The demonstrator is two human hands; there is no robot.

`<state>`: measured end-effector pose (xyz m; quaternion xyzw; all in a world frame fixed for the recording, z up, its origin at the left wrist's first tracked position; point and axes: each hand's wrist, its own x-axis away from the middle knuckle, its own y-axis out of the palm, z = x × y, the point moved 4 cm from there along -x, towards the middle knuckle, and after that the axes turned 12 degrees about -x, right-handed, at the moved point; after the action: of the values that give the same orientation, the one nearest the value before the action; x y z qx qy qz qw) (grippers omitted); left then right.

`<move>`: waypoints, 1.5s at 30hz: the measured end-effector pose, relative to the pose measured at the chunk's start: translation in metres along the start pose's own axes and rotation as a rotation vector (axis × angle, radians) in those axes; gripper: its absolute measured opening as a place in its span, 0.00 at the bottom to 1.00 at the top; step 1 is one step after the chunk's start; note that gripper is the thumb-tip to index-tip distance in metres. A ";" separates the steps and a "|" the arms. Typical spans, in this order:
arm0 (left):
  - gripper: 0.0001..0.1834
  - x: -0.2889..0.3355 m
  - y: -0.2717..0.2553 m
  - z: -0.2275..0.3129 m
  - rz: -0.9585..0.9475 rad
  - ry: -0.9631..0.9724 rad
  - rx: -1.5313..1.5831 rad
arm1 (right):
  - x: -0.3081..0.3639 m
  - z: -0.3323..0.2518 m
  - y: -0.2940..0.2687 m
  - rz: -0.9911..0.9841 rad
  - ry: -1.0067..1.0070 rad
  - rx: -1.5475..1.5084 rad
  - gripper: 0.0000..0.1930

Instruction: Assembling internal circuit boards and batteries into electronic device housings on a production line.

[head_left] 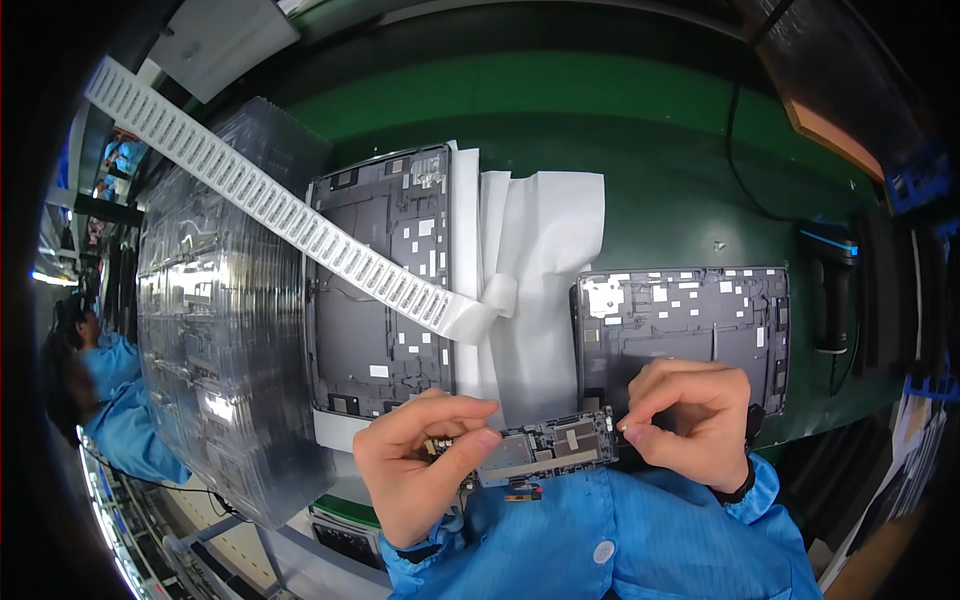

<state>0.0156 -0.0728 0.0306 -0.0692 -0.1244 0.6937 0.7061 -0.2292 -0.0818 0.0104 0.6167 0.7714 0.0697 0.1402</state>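
My left hand [425, 455] pinches the left end of a long dark circuit board [548, 445] between thumb and fingers. The board is held up in front of my blue smock, with small flex connectors along its left and lower edges. At its right end my right hand [690, 420] is closed in a pinch. A tiny pale speck shows at those fingertips, too small to name. Just beyond the board lies a dark tablet housing [690, 330] dotted with white stickers. A second such housing [375, 290] lies further left.
A strip of white labels [270, 205] crosses the left housing and curls over white paper sheets [545, 230]. Stacked clear plastic trays [225, 330] rise at the left. On the green mat [680, 215], a handheld scanner [832, 290] stands at right. Another person in blue [120, 390] is far left.
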 end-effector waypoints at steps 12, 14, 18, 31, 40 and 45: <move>0.16 -0.002 0.003 0.000 0.018 0.014 0.016 | -0.003 0.001 0.002 -0.069 0.065 0.014 0.05; 0.16 -0.002 0.003 0.001 0.025 0.035 -0.006 | -0.003 0.001 0.004 -0.088 0.110 0.008 0.05; 0.15 -0.001 0.002 0.001 0.057 0.058 -0.018 | -0.003 0.002 0.005 -0.114 0.144 0.006 0.05; 0.16 -0.001 0.002 -0.001 0.070 0.044 -0.001 | -0.003 0.005 0.005 -0.097 0.161 -0.009 0.04; 0.15 -0.001 0.004 0.000 0.083 0.050 -0.053 | -0.006 0.002 0.004 -0.137 0.244 0.000 0.03; 0.15 -0.001 0.004 0.001 0.111 0.099 -0.047 | -0.006 0.003 0.004 -0.123 0.272 0.003 0.03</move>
<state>0.0111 -0.0735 0.0304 -0.1269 -0.1016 0.7245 0.6698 -0.2237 -0.0868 0.0099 0.5535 0.8197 0.1427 0.0373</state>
